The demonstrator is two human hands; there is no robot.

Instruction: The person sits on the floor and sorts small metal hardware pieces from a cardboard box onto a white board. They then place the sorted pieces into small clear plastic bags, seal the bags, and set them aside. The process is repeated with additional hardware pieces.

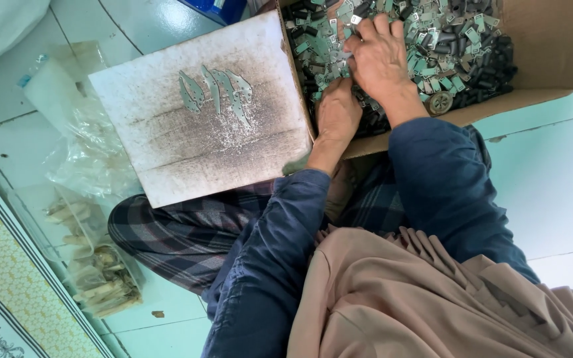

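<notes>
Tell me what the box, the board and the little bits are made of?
Box: brown cardboard, matte, with a raw, bent edge. Board: probably painted wood or fibreboard, white, worn and dirt-speckled. Bits: flat ones look like thin greenish-grey metal with a dull shine; dark tubes may be rubber or plastic.

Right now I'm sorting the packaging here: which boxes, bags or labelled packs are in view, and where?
Cardboard box: top right, brown, open, full of small green and black parts; both hands inside.
Clear plastic bags: left on the floor, crumpled.
Clear plastic tray: lower left, holding pale pieces.
Blue pack: top edge, mostly cut off.
</notes>
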